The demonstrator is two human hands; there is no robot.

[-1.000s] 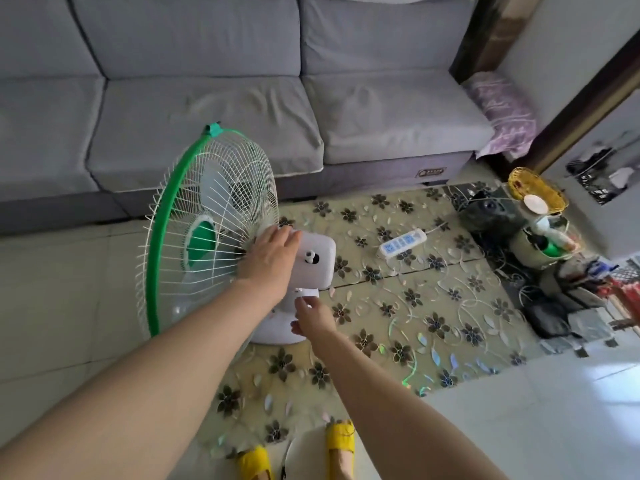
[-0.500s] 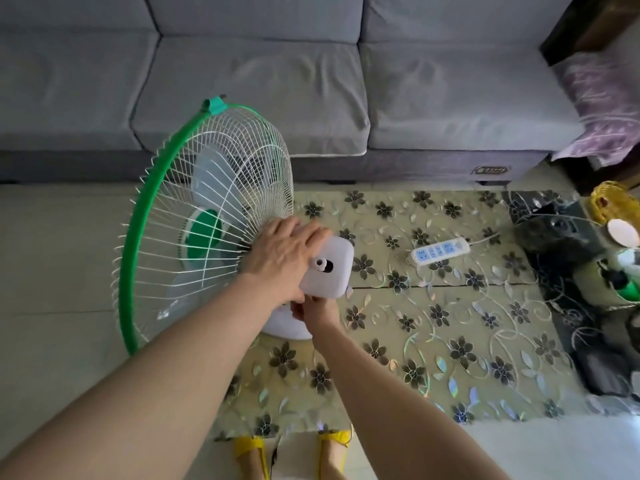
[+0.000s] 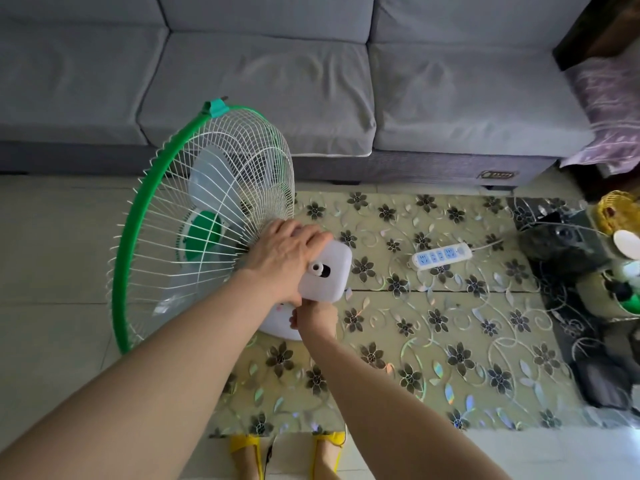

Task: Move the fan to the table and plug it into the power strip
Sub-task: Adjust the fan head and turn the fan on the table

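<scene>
From the head camera I look down at a grey sofa [image 3: 263, 81] along the far side of a pale tiled floor [image 3: 52, 258], and in front of it a low table [image 3: 450, 341] covered in a beige cloth with dark flowers. The fan [image 3: 207, 223] stands at the table's left edge, its round white base resting on the cloth, its green-rimmed wire cage hanging out over the floor and facing left. My left hand [image 3: 284, 254] lies over the top of the white motor housing [image 3: 327, 277] behind the cage, fingers curled closed on it. My right hand [image 3: 317, 318] is lower, tucked under the housing at the neck above the base, fingers bunched there; I cannot tell whether they are clamped on the stem or only touching it. The white power strip [image 3: 441, 255] with blue sockets lies flat on the table to the right of the fan, well apart from it, its cord running off to the right. At the far right edge sit a yellow basket [image 3: 614, 211] and some dark clutter I can't make out. A purple cloth [image 3: 609, 109] is heaped at the sofa's right end. Yellow slippers [image 3: 325, 452] show at the bottom, just beside the table's near edge.
</scene>
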